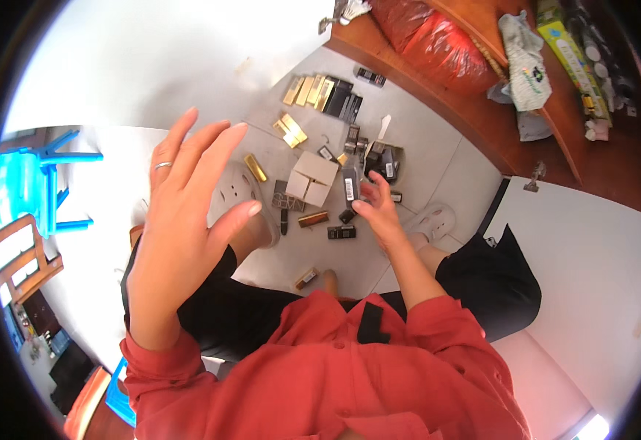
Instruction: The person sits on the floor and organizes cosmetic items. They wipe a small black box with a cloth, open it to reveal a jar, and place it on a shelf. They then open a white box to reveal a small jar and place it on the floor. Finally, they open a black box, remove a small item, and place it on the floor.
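My left hand (pixel 180 220) is raised close to the camera, empty, its fingers spread and a ring on one of them. In my right hand (pixel 378 212) a small black box (pixel 350 184) with a white barcode label is held between thumb and fingers. Just left of it sits a pale square carton (pixel 313 179) with its flaps folded shut. Behind my right hand stands a container (pixel 400 159) full of dark boxes. A black box (pixel 342 232), a brown-gold box (pixel 313 219), a black tube (pixel 284 221) and a dark patterned case (pixel 287 197) lie on the tiles.
Farther off, gold boxes (pixel 309 91) stand in a row beside black boxes (pixel 344 102). My feet in pale clogs (pixel 430 221) flank the scattered items. A wooden cabinet (pixel 441 110) holding a red plastic bag (pixel 441 49) borders the right. A blue plastic stool (pixel 28 181) is at the left.
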A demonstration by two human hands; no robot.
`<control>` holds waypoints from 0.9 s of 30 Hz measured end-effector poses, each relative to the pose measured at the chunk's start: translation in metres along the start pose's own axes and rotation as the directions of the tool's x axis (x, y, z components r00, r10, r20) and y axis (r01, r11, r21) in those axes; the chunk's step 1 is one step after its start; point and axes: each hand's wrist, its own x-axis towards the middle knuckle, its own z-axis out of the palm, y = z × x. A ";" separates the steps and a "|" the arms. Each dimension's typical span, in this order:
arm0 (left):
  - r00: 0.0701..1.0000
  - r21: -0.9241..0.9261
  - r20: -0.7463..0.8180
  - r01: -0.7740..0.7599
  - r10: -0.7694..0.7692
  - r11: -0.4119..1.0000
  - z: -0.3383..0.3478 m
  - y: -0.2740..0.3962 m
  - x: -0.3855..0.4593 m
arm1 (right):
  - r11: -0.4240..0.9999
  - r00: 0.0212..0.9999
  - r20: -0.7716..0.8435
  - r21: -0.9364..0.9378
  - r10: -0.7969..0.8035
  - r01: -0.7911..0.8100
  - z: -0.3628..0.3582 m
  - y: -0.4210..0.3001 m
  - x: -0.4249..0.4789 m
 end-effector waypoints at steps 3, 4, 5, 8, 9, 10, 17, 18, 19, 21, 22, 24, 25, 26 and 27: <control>0.996 -0.204 -0.083 -0.035 0.018 0.978 0.009 0.003 -0.003 | 0.938 0.946 0.251 0.327 -0.206 0.117 0.016 -0.059 -0.025; 0.996 -0.324 -0.091 -0.037 0.008 0.945 0.015 0.005 -0.003 | 0.912 0.925 0.291 0.392 -0.246 0.119 0.025 -0.083 -0.039; 0.995 -0.440 -0.096 -0.043 0.000 0.897 0.021 0.007 -0.003 | 0.879 0.901 0.343 0.470 -0.265 0.080 0.025 -0.090 -0.045; 0.997 -0.765 0.073 0.063 -0.011 0.640 0.051 0.013 0.001 | 0.799 0.833 0.459 0.600 -0.307 -0.036 0.024 -0.104 -0.056; 0.992 -0.780 0.124 0.103 -0.008 0.617 0.054 0.020 0.000 | 0.779 0.818 0.471 0.625 -0.329 -0.046 0.024 -0.109 -0.062; 0.985 -0.792 0.175 0.144 -0.005 0.593 0.056 0.028 0.000 | 0.760 0.802 0.484 0.647 -0.350 -0.059 0.026 -0.117 -0.068; 0.990 -0.836 0.113 0.047 0.087 0.546 0.064 0.047 0.002 | 0.826 0.829 0.445 0.562 -0.339 0.036 0.021 -0.125 -0.089; 0.991 -0.846 0.108 0.050 0.079 0.530 0.066 0.045 0.001 | 0.859 0.847 0.426 0.507 -0.317 0.066 0.025 -0.128 -0.091; 0.991 -0.862 0.103 0.046 0.085 0.505 0.068 0.045 0.002 | 0.899 0.852 0.416 0.418 -0.316 0.130 0.026 -0.135 -0.096; 0.988 -0.921 0.129 0.086 0.088 0.381 0.069 0.048 0.005 | 0.944 0.859 0.401 0.225 -0.317 0.243 0.031 -0.155 -0.103; 0.986 -0.933 0.140 0.102 0.088 0.344 0.066 0.050 0.006 | 0.956 0.853 0.430 0.132 -0.295 0.264 0.031 -0.166 -0.103; 0.981 -0.964 0.174 0.151 0.085 0.220 0.063 0.052 0.009 | 0.958 0.862 0.442 -0.021 -0.249 0.287 0.027 -0.180 -0.099; 0.980 -0.975 0.175 0.160 0.096 0.152 0.059 0.054 0.011 | 0.950 0.865 0.448 -0.092 -0.227 0.298 0.026 -0.187 -0.097; 0.979 -0.982 0.176 0.168 0.107 0.084 0.053 0.056 0.012 | 0.950 0.877 0.452 -0.170 -0.162 0.263 0.028 -0.200 -0.101; 0.978 -0.984 0.177 0.176 0.113 0.019 0.049 0.057 0.012 | 0.917 0.868 0.460 -0.234 -0.187 0.321 0.029 -0.208 -0.100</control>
